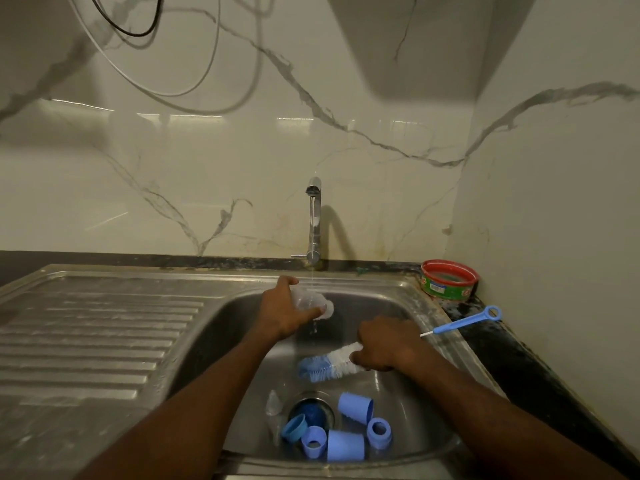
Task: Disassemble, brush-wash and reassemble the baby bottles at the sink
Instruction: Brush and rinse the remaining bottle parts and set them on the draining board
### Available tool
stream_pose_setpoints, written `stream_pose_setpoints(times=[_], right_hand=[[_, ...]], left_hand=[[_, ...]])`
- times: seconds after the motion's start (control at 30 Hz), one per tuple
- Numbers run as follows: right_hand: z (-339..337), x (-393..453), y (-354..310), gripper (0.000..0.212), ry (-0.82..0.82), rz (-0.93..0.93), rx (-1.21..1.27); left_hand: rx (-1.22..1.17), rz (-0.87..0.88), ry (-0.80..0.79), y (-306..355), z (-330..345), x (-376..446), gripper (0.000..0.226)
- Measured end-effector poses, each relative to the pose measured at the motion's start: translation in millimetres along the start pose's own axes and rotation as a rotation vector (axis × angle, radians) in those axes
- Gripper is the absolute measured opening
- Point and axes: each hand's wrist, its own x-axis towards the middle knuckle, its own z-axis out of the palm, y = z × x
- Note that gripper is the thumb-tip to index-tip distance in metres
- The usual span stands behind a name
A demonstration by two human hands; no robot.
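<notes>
My left hand (282, 313) grips a clear baby bottle (313, 302), tipped on its side under the thin stream from the tap (314, 220); water drips from its mouth. My right hand (384, 344) holds a bottle brush (325, 365) with white and blue bristles, lying low over the basin to the right of the bottle. At the bottom of the sink (408, 289), around the drain, lie several blue caps (355, 407) and collar rings (379, 432), plus a clear teat (273, 402).
A ribbed steel draining board (90, 334) stretches to the left. On the dark counter at the right lie a small blue teat brush (464, 322) and a round red-rimmed green tub (448, 280). A marble-look wall stands close behind and on the right.
</notes>
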Motion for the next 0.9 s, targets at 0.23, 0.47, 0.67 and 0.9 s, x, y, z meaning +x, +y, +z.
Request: stream_pose_setpoints(times=[0.23,0.47,0.67,0.9], right_hand=[[-0.1,-0.4,-1.7,0.026,-0.021,0.002,-0.024],[-0.7,-1.9,-3.2,0.030,-0.023,0.016,-0.024],[-0.4,-2.2,-4.4,0.025,-0.032,0.015,-0.014],[0.1,-3.6,-6.6,0.023,-0.009,0.008,0.017]], left_hand=[[-0.004,-0.001,0.060,-3.9,5.3,1.3,0.066],[0.386,0.221,-0.014,-0.1,11.9,-4.1,0.078],[0.544,0.405,-0.007,5.6,16.9,-3.9,0.079],[-0.041,0.090,0.133,3.4,7.6,5.5,0.075]])
